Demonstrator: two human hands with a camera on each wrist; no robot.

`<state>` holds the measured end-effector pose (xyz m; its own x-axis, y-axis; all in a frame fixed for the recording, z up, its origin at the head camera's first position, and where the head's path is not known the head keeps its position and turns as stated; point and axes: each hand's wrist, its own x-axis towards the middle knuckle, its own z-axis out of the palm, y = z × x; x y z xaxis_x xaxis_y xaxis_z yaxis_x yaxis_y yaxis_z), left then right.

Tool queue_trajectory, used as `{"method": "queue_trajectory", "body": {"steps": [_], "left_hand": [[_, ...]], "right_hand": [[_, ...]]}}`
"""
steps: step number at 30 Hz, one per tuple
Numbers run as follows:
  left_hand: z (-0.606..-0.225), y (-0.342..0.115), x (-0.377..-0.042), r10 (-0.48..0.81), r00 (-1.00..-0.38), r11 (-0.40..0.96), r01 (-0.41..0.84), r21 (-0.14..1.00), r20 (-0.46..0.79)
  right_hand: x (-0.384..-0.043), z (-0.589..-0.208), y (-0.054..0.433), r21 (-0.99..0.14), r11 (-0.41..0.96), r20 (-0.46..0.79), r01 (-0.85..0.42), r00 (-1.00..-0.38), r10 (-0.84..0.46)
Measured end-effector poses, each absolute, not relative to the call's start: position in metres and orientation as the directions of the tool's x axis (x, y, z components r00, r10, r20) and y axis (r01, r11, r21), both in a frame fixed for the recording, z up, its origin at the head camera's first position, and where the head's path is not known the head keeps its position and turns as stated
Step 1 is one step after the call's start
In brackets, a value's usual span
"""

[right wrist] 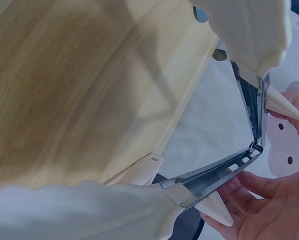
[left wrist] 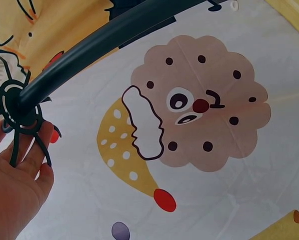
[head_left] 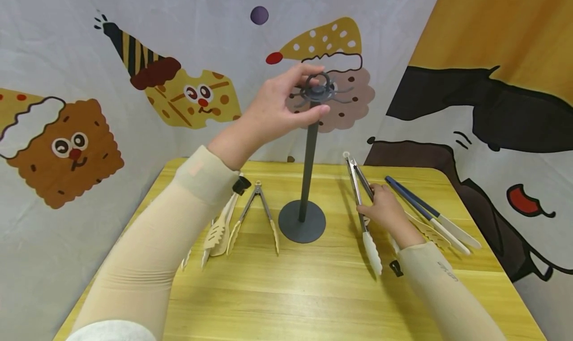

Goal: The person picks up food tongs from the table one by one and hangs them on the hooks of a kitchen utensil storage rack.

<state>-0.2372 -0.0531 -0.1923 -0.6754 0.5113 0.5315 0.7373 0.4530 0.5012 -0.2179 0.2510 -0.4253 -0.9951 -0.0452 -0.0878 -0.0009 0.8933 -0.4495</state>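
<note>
A dark grey stand with a ring and curved hooks (head_left: pixel 319 93) on top rises from a round base (head_left: pixel 291 229) on the wooden table. My left hand (head_left: pixel 279 99) holds the hook top, its thumb in front and its fingers behind. From below, the left wrist view shows fingers among the hooks (left wrist: pixel 20 107). On the right, metal tongs (head_left: pixel 353 179) with white scalloped tips (head_left: pixel 372 254) are in my right hand (head_left: pixel 387 214). Their two arms spread apart in the right wrist view, where the fingers grip one metal arm (right wrist: pixel 214 175) and reach the other.
Left of the stand lie spread tongs with cream tips (head_left: pixel 245 212) and a slotted turner (head_left: pixel 217 234) among other cream utensils. At the right are a cream slotted utensil (head_left: pixel 431 233) and blue-handled, pale-ended utensils (head_left: pixel 412 196). A cartoon-printed cloth (head_left: pixel 215 12) hangs behind the table.
</note>
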Motion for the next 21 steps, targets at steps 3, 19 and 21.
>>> {"method": "queue_trajectory", "body": {"steps": [3,19,21], "left_hand": [[-0.193,-0.053,-0.237,0.509,-0.681,0.459,0.732,0.504,0.525],[-0.193,-0.052,-0.238,0.506,-0.681,0.453,0.732,0.508,0.530],[-0.193,-0.052,-0.237,0.506,-0.682,0.452,0.731,0.511,0.528]], "right_hand": [[-0.217,-0.425,0.251,-0.454,0.891,-0.072,-0.010,-0.996,-0.047],[-0.212,-0.414,0.247,-0.482,0.875,0.013,-0.050,-0.999,-0.049],[-0.212,-0.412,0.246,-0.489,0.870,0.020,-0.053,-0.999,-0.049]]}}
